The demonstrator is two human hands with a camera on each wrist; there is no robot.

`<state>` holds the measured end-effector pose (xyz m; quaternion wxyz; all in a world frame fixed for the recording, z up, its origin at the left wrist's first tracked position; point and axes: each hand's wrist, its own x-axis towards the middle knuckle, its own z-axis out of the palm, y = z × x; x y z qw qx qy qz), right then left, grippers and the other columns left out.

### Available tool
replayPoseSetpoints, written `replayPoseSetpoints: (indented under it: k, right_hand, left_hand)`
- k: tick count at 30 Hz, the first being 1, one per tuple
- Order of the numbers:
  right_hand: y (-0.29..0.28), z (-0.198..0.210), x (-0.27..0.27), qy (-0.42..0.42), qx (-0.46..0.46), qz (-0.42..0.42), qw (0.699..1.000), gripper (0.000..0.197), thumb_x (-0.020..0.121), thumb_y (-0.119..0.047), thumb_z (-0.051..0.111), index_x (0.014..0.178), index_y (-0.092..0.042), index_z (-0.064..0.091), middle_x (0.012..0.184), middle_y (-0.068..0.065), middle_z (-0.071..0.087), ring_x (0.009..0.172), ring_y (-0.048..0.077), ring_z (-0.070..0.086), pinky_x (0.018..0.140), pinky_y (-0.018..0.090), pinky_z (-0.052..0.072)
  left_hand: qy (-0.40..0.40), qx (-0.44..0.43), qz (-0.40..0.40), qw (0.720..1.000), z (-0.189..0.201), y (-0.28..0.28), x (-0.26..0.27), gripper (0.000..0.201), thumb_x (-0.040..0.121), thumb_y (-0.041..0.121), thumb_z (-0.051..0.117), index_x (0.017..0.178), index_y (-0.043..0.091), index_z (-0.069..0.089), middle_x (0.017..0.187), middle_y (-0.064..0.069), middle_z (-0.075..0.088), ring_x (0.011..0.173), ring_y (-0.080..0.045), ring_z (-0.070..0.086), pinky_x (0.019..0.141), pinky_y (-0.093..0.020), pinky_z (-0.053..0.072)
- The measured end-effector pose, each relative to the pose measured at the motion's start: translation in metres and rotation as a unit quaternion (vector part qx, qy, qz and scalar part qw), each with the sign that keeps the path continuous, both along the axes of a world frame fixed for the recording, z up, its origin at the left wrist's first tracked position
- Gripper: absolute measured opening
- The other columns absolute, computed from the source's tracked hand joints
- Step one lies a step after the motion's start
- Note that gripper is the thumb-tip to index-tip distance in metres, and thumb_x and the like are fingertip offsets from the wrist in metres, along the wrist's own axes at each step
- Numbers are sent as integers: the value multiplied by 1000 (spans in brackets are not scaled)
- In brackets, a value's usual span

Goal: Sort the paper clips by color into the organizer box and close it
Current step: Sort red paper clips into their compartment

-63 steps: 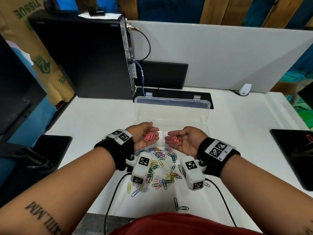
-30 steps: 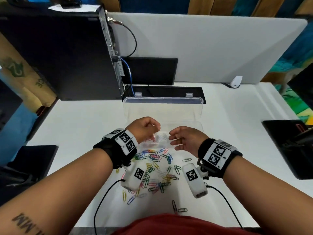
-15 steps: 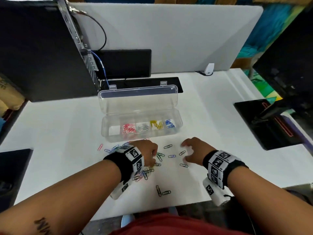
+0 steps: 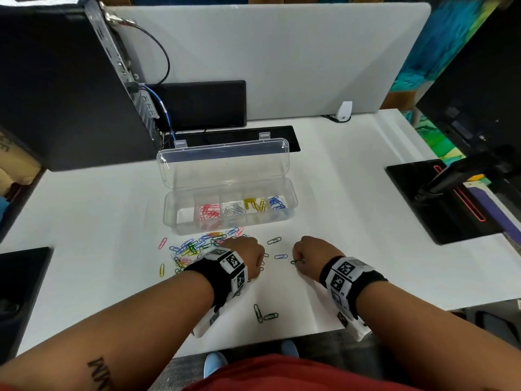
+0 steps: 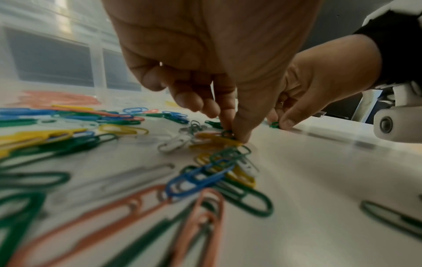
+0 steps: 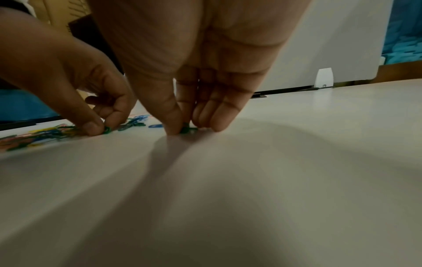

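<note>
Two hands pinch green clips on the table: left hand (image 5: 205, 72) one (image 5: 227, 134), right hand (image 6: 194, 63) another (image 6: 186, 129)

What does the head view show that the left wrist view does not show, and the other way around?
Only the head view shows the whole organizer box with its lid open and pink, grey, yellow and blue clips sorted in separate compartments; the leftmost compartment looks empty.

Only the left wrist view shows the left hand from below, its thumb and forefinger pinching a green clip at the edge of the loose pile.

Both show the right hand low on the white table, pinching another green clip.
</note>
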<state>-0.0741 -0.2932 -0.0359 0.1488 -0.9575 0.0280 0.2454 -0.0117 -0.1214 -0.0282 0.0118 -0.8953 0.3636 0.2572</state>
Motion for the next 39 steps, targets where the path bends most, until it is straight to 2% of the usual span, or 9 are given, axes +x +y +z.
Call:
replayPoseSetpoints:
  k: [5,10,13,16,21,27,31,36,39]
  right_hand:
    - [2,1,4,36,-16,11,999,19,81,-18,57,70,-23,42,97,2,47,87,21,52,75,26,41]
    - [3,-2,6,47,-9,17,999,33,78,-18,61,62,-27,33,94,0,44,80,18,46,64,24,39]
    - [2,-4,7,44,14,31,998,34,78,-12,59,62,-27,33,91,-2,48,80,18,46,53,19,30]
    - [-1,-4,8,38,37,25,998,25,79,-10,56,70,-25,39,85,-6,49,81,17,46,63,23,37]
    - [-7,-6,7,43,42,0,998,19,83,-14,55,101,-21,55,93,-2,55,87,15,49,86,29,46]
    - [-7,-9,5,53,31,7,998,19,84,-14,53,101,-15,63,108,3,61,104,21,57,85,24,43]
    - [-9,-6,1,43,43,4,998,13,84,-15,54,93,-16,63,95,-4,47,99,22,57,80,24,41]
    - [-14,0,4,-2,131,-82,988,11,81,-11,56,80,-22,55,91,-1,63,82,13,52,72,21,39]
    - [-17,-3,8,-20,204,-170,964,21,81,-7,51,74,-26,55,76,-5,59,73,15,55,71,26,47]
  left_hand:
    - [19,-38,17,999,0,1,2,15,82,18,51,88,19,65,97,2,63,93,-22,60,73,-25,47]
    - [89,-141,127,978,1,7,19,28,78,13,57,59,25,40,64,11,45,66,-10,46,53,-16,33]
    - [143,-201,209,946,4,8,28,28,78,10,64,64,25,46,65,11,53,60,-4,49,56,-17,39]
    - [213,-242,280,904,5,6,32,18,82,5,56,80,22,53,70,5,64,65,-8,61,65,-22,50]
    - [129,-111,156,973,8,0,30,25,85,15,54,108,22,58,76,13,51,72,-7,51,63,-18,40]
    - [35,14,8,999,1,-7,22,38,83,25,63,119,20,54,122,-3,54,114,-22,51,91,-29,43]
    - [2,42,-25,999,2,-15,22,33,84,21,62,117,18,56,122,-3,53,115,-23,50,87,-30,42]
    - [7,50,-42,998,3,-19,21,12,80,15,60,88,24,57,96,4,57,106,-22,56,72,-26,37]
    - [14,59,-49,997,4,-19,21,7,82,19,60,83,24,56,97,-1,58,103,-22,58,74,-26,40]
